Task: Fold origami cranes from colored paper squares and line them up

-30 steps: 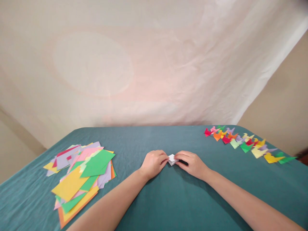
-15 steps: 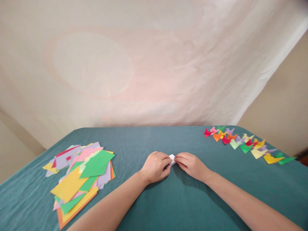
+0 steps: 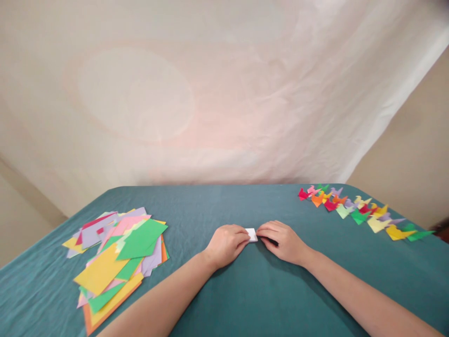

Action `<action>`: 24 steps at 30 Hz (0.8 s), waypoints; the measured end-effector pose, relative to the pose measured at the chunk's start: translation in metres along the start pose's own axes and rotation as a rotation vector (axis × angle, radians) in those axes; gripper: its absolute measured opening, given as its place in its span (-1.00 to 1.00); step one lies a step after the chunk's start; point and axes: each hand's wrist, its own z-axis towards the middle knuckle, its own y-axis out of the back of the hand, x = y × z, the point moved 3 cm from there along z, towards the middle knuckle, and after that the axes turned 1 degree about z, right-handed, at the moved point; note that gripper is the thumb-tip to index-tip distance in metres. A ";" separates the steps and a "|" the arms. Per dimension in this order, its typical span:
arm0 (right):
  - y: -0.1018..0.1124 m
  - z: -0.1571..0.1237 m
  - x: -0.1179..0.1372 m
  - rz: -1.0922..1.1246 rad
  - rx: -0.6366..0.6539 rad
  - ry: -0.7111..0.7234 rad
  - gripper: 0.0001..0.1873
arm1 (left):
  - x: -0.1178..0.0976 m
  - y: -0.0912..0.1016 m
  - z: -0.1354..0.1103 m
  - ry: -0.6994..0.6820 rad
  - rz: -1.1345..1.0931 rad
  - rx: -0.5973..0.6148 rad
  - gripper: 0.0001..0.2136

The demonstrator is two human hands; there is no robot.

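Note:
A small piece of folded white paper lies at the middle of the table between my two hands. My left hand is closed, with its thumb and fingertips gripping the paper's left end. From the other side, the bent fingers of my right hand meet the right edge of the paper in a pinch. A dark gap shows behind those fingertips, between thumb and fingers. The fingers cover part of the paper, so its folds cannot be made out.
Loose coloured paper sheets lie in an overlapping heap on the left of the green-blue tablecloth. Several small folded paper birds stand in rows at the right edge. A pale cloth hangs behind the table.
The white paper has gone from tilted to lying flat, and more of its face shows. My right hand has shifted slightly right, my left slightly down.

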 end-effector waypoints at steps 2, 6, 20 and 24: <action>-0.001 -0.001 -0.001 0.013 0.027 0.010 -0.78 | 0.000 0.000 -0.001 0.001 -0.001 -0.007 -0.78; -0.004 0.001 -0.001 0.013 0.050 0.013 -0.79 | 0.000 0.000 -0.001 0.000 -0.006 -0.012 -0.78; -0.011 0.009 0.010 0.081 0.082 -0.025 -0.82 | 0.005 0.001 -0.004 0.032 -0.012 0.001 -0.80; -0.013 0.012 0.012 0.162 0.065 -0.105 -0.82 | 0.008 0.003 -0.005 0.116 -0.054 0.018 -0.83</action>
